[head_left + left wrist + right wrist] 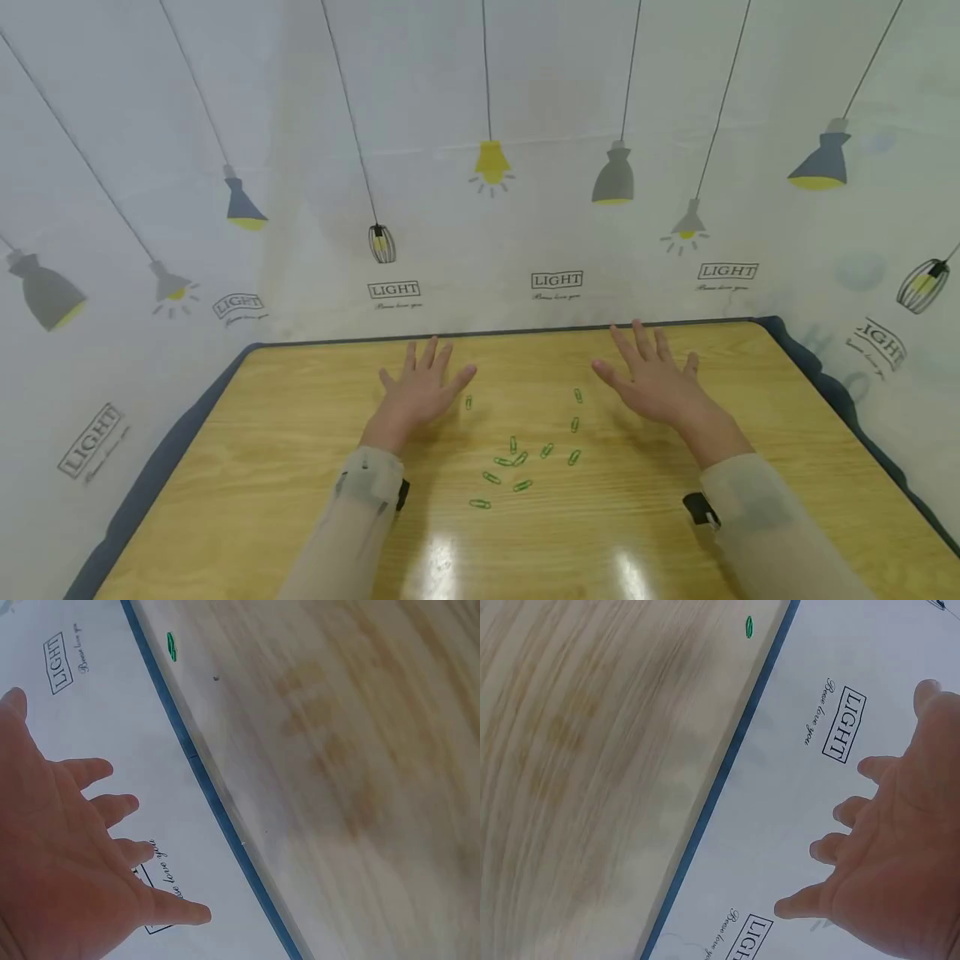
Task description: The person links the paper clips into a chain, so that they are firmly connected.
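Observation:
Several green paper clips lie scattered on the wooden tabletop, with a loose cluster around one paper clip (521, 458) in the middle. My left hand (420, 392) is held with its fingers spread, left of a lone paper clip (469, 402). Opposite it, my right hand (660, 387) also has spread fingers and sits right of another paper clip (578, 396). Neither hand holds anything. Each wrist view has one clip near the table edge: a paper clip (172, 646) in the left and a paper clip (749, 627) in the right, both apart from the fingers.
The wooden table (300, 433) has a dark blue edge (525, 331) along its back and sides. Behind it hangs a white sheet (435, 100) printed with lamps and the word LIGHT. Dark straps show at both wrists, by the pale sleeves (757, 500).

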Demonstrator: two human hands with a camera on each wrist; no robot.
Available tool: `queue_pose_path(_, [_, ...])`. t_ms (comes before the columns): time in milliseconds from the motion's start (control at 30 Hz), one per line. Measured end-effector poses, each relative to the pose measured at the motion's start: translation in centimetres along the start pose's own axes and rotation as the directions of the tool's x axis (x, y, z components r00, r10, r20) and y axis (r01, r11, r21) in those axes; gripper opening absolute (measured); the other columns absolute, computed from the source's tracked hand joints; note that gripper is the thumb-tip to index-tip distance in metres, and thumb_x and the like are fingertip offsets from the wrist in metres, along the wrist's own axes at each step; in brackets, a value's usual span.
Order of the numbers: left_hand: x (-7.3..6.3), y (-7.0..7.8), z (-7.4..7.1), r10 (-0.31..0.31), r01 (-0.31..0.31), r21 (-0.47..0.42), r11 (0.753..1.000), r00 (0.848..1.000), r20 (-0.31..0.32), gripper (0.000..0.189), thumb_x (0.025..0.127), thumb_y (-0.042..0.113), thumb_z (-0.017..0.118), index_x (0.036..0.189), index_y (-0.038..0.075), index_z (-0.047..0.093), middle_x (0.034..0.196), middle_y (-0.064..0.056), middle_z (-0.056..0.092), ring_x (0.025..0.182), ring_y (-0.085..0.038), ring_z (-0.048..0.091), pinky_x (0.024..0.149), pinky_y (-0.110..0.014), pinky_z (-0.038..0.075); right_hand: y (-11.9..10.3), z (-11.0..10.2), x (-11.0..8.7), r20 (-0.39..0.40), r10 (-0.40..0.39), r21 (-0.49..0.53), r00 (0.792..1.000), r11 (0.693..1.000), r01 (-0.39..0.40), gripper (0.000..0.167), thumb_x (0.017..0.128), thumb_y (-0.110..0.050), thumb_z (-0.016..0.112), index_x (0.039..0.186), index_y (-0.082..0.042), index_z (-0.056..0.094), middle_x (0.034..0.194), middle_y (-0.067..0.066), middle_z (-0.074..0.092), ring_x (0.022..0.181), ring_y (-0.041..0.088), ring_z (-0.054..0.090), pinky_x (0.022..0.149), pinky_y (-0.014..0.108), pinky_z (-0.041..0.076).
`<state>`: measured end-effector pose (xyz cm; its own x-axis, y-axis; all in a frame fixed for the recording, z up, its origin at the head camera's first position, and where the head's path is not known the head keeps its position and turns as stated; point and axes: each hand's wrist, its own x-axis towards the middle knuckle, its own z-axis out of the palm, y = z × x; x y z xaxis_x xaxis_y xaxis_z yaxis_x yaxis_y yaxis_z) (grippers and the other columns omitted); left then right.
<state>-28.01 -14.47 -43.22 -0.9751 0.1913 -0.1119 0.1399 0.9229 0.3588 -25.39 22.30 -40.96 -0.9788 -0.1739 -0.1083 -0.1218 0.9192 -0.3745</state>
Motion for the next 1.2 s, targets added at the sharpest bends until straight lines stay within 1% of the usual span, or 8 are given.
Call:
queue_pose_path(167, [0.4, -0.1, 0.2, 0.004, -0.004, 0.007, 1.000, 1.000, 0.015, 0.091, 0.102, 0.083, 0.022, 0.172, 0.025, 0.013, 0.181, -0.002, -0.003, 0.167, -0.036, -0.013, 0.121, -0.084, -0.005, -0.4, -0.2, 0.0, 0.009, -0.040, 0.012, 0.999, 0.999, 0.040, 0.090, 0.106, -0.077, 0.027, 0.173, -0.024, -0.001, 0.178, 0.020, -0.014, 0.162, 0.056, -0.009, 0.113, 0.091, -0.007])
queue_pose_path(300, [0.7, 0.1, 0.1, 0.033, -0.033, 0.005, 0.999, 0.999, 0.020, 0.089, 0.104, 0.079, 0.030, 0.172, 0.022, 0.018, 0.181, -0.006, 0.008, 0.168, -0.038, 0.000, 0.126, -0.080, 0.006, -0.7, -0.2, -0.1, 0.025, -0.136, 0.060, 0.990, 0.989, 0.134, 0.088, 0.108, -0.069, 0.037, 0.173, -0.017, 0.008, 0.177, 0.029, 0.006, 0.159, 0.059, 0.015, 0.121, 0.084, 0.014])
queue_pose_path(400, [0.8, 0.1, 0.0, 0.078, -0.077, -0.028, 0.997, 0.997, 0.031, 0.086, 0.106, 0.070, 0.044, 0.170, 0.018, 0.024, 0.179, -0.012, 0.021, 0.166, -0.040, 0.016, 0.128, -0.073, 0.020, -0.9, 0.2, -0.1, 0.068, -0.224, 0.138, 0.972, 0.967, 0.213, 0.086, 0.109, -0.061, 0.049, 0.172, -0.013, 0.016, 0.167, 0.035, 0.032, 0.144, 0.056, 0.048, 0.115, 0.072, 0.042])
queue_pose_path(500, [1.1, -0.2, 0.1, 0.134, -0.128, -0.121, 0.984, 0.990, 0.049, 0.080, 0.104, 0.055, 0.064, 0.167, 0.015, 0.035, 0.172, -0.016, 0.036, 0.161, -0.040, 0.033, 0.129, -0.063, 0.030, -0.9, 1.1, -0.2, 0.129, -0.296, 0.222, 0.946, 0.939, 0.264, 0.079, 0.108, -0.051, 0.058, 0.169, -0.012, 0.026, 0.143, 0.029, 0.059, 0.114, 0.038, 0.070, 0.095, 0.052, 0.059])
queue_pose_path(600, [1.5, -0.8, 0.5, 0.158, -0.140, -0.217, 0.966, 0.985, 0.069, 0.069, 0.100, 0.039, 0.075, 0.160, 0.018, 0.048, 0.158, -0.013, 0.054, 0.147, -0.035, 0.051, 0.124, -0.056, 0.041, -0.5, 2.4, -0.4, 0.201, -0.346, 0.295, 0.916, 0.913, 0.280, 0.067, 0.107, -0.040, 0.065, 0.163, -0.012, 0.040, 0.117, 0.012, 0.070, 0.092, 0.020, 0.070, 0.077, 0.034, 0.057])
queue_pose_path(767, [2.1, -2.0, 1.2, 0.129, -0.084, -0.305, 0.949, 0.983, 0.129, 0.050, 0.098, 0.025, 0.078, 0.145, 0.025, 0.064, 0.132, -0.003, 0.064, 0.121, -0.024, 0.060, 0.111, -0.048, 0.051, 0.0, 4.3, -1.0, 0.257, -0.404, 0.374, 0.878, 0.879, 0.295, 0.045, 0.101, -0.027, 0.076, 0.142, -0.012, 0.064, 0.097, -0.002, 0.070, 0.085, 0.011, 0.062, 0.074, 0.024, 0.052])
queue_pose_path(967, [2.8, -2.7, 1.3, 0.129, -0.064, -0.339, 0.939, 0.976, 0.173, 0.033, 0.097, 0.025, 0.077, 0.129, 0.028, 0.074, 0.132, -0.004, 0.067, 0.124, -0.025, 0.061, 0.115, -0.052, 0.048, 0.3, 5.7, -1.1, 0.230, -0.425, 0.425, 0.876, 0.853, 0.302, 0.030, 0.096, -0.020, 0.080, 0.125, -0.014, 0.076, 0.093, -0.001, 0.067, 0.083, 0.011, 0.058, 0.073, 0.022, 0.051])
queue_pose_path(1200, [3.6, -2.9, 1.4, 0.137, -0.062, -0.359, 0.931, 0.973, 0.187, 0.019, 0.096, 0.029, 0.079, 0.115, 0.030, 0.079, 0.118, 0.001, 0.070, 0.114, -0.021, 0.061, 0.110, -0.050, 0.047, 0.1, 6.1, -1.2, 0.189, -0.433, 0.390, 0.881, 0.857, 0.337, 0.011, 0.096, -0.020, 0.080, 0.107, -0.020, 0.080, 0.087, -0.005, 0.064, 0.080, 0.010, 0.054, 0.069, 0.023, 0.047])
